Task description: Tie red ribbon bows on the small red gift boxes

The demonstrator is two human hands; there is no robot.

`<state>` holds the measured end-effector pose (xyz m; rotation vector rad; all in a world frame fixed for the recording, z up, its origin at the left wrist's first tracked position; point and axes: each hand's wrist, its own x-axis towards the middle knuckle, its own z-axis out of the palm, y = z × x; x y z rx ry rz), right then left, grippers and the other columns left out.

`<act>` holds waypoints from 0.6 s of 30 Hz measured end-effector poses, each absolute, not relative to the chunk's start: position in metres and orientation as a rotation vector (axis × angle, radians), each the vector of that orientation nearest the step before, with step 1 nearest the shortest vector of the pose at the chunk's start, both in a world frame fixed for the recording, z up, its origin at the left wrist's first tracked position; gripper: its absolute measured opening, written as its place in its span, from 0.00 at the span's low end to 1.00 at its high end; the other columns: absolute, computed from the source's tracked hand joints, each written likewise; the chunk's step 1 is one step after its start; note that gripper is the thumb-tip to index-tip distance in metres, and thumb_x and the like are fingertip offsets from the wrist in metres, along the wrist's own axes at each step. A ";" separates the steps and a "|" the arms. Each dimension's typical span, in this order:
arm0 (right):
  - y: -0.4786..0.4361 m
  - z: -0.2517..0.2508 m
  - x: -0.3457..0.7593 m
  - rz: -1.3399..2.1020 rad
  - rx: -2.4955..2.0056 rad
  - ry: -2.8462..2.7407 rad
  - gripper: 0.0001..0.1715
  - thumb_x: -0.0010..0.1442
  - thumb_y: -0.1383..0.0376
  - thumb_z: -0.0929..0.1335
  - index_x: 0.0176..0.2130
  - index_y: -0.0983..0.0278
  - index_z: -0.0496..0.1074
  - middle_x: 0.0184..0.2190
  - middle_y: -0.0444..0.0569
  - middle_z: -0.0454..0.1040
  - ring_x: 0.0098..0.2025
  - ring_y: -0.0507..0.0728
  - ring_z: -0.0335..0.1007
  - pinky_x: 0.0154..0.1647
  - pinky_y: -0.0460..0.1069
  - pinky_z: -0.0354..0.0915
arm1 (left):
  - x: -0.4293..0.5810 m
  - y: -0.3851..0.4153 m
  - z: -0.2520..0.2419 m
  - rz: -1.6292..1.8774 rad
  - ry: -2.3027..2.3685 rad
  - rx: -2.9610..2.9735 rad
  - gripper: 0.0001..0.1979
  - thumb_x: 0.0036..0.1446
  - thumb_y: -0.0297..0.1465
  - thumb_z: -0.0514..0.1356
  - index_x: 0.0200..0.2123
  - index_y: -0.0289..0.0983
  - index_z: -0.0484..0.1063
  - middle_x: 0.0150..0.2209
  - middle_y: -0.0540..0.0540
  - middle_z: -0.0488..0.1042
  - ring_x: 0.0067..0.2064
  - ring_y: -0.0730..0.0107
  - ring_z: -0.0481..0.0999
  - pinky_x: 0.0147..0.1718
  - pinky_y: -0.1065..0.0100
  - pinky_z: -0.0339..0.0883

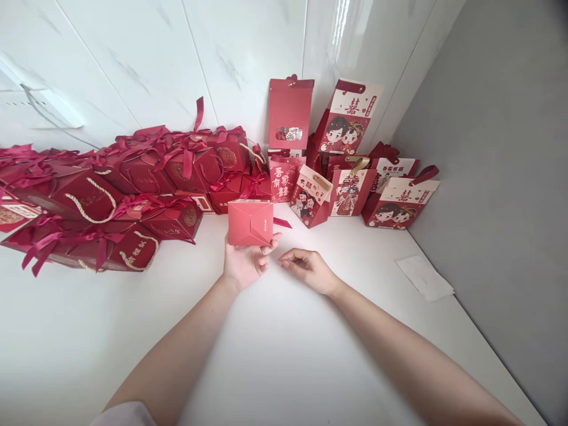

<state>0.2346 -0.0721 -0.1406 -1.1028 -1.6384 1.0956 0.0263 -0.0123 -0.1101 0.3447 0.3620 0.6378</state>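
A small red paper gift box (251,223) is held up over the white table in my left hand (245,261). Its folded base, with crossing flaps and a line of tiny print, is turned toward me. The fingers of that hand curl around the lower right corner, while the thumb is mostly hidden at the left side. To the right, a little apart from the box, my right hand (309,271) hovers with fingers bent and tips drawn together. Nothing shows between them. Behind the box, a dark red ribbon end (283,223) sticks out to the right.
Red gift boxes with ribbon bows and rope handles (95,242) are piled along the left. Upright printed paper gift boxes (350,195) stand at the back right. White paper (425,277) lies near the grey partition (501,177). A tiled wall (248,53) rises behind.
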 end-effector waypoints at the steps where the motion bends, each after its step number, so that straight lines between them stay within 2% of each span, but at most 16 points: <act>1: -0.072 -0.141 0.235 1.100 -1.101 -1.638 0.13 0.64 0.58 0.68 0.40 0.64 0.77 0.38 0.49 0.80 0.38 0.57 0.75 0.43 0.51 0.69 | 0.026 -0.012 -0.110 0.640 0.367 0.346 0.48 0.53 0.50 0.52 0.69 0.26 0.48 0.40 0.41 0.75 0.22 0.73 0.67 0.23 0.68 0.69; 8: -0.071 -0.142 0.234 1.088 -1.100 -1.648 0.13 0.65 0.58 0.67 0.40 0.64 0.77 0.38 0.49 0.80 0.37 0.56 0.74 0.42 0.51 0.68 | 0.029 -0.014 -0.110 0.646 0.396 0.417 0.51 0.51 0.56 0.53 0.66 0.23 0.55 0.40 0.39 0.76 0.23 0.70 0.70 0.23 0.69 0.68; 13: -0.071 -0.142 0.234 1.070 -1.104 -1.668 0.12 0.65 0.59 0.67 0.40 0.63 0.77 0.38 0.48 0.80 0.37 0.56 0.74 0.42 0.51 0.68 | 0.031 -0.015 -0.112 0.643 0.398 0.504 0.48 0.52 0.59 0.51 0.64 0.26 0.61 0.40 0.38 0.77 0.24 0.68 0.73 0.24 0.67 0.67; 18: -0.071 -0.143 0.234 1.057 -1.115 -1.671 0.13 0.66 0.58 0.66 0.40 0.63 0.77 0.38 0.48 0.80 0.38 0.57 0.75 0.42 0.51 0.68 | 0.032 -0.016 -0.112 0.657 0.404 0.558 0.46 0.54 0.60 0.49 0.63 0.29 0.63 0.40 0.37 0.77 0.24 0.67 0.73 0.24 0.66 0.66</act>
